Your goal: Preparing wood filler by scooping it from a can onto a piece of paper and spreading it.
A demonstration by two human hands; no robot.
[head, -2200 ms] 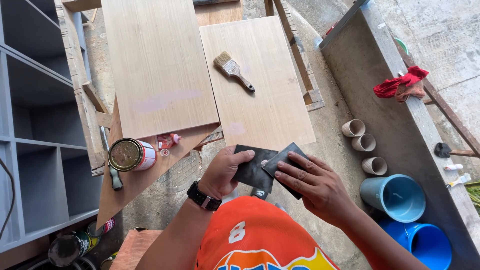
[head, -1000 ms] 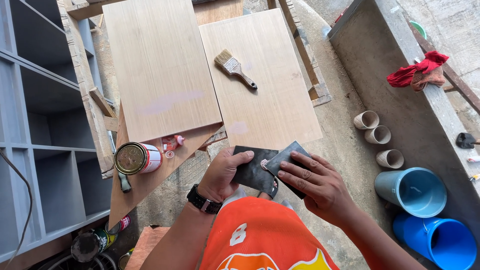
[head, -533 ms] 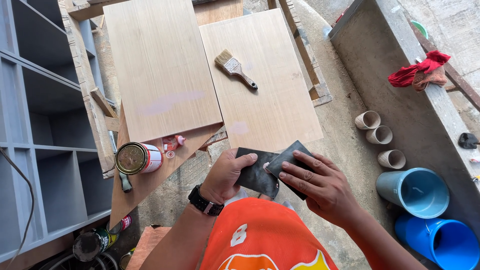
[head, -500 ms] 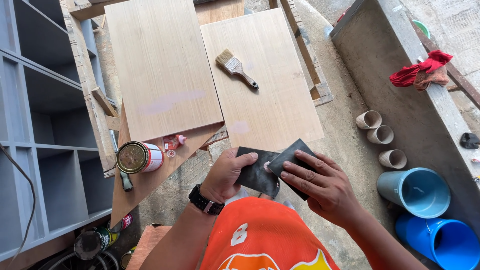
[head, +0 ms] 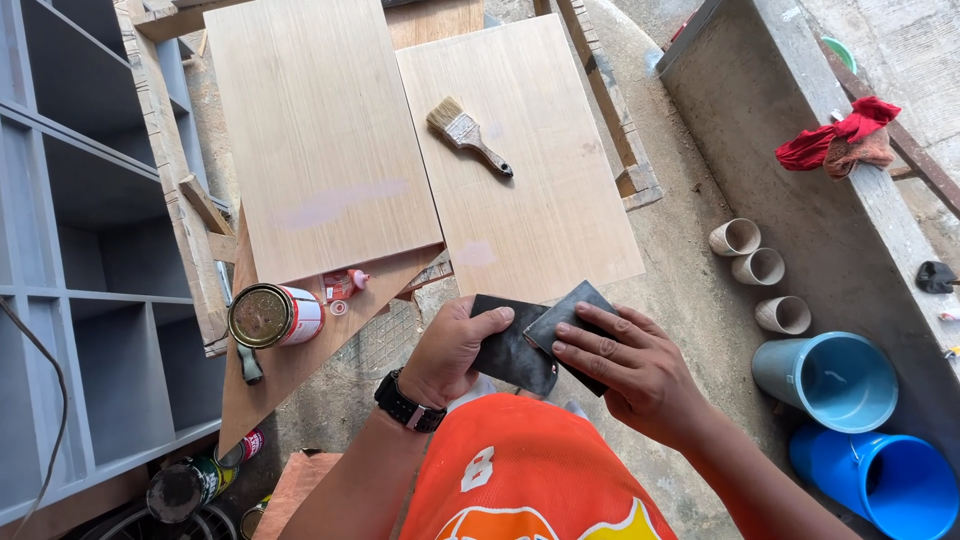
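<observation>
Dark grey sandpaper (head: 535, 340); pale tan wood-grain panels (head: 320, 130); red rag (head: 835, 140); light blue pipes (head: 825, 380); grey shelving (head: 90, 300); orange shirt (head: 540, 480); black watch (head: 405, 405).

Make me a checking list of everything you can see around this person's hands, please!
Surface: two pale wooden boards lie side by side on a rough work stand.
Job's things: a dark sheet, bent in the middle, is held by both hands.
Clutter: a paintbrush on the right board; an open tin and a small red bottle below the left board.
Hands: left hand pinches the sheet's left part; right hand grips its right part.
Cables: a thin dark cable hangs over the grey shelf unit.
Surroundings: three short pipe pieces, two blue buckets, a red rag on a concrete ledge.
</observation>
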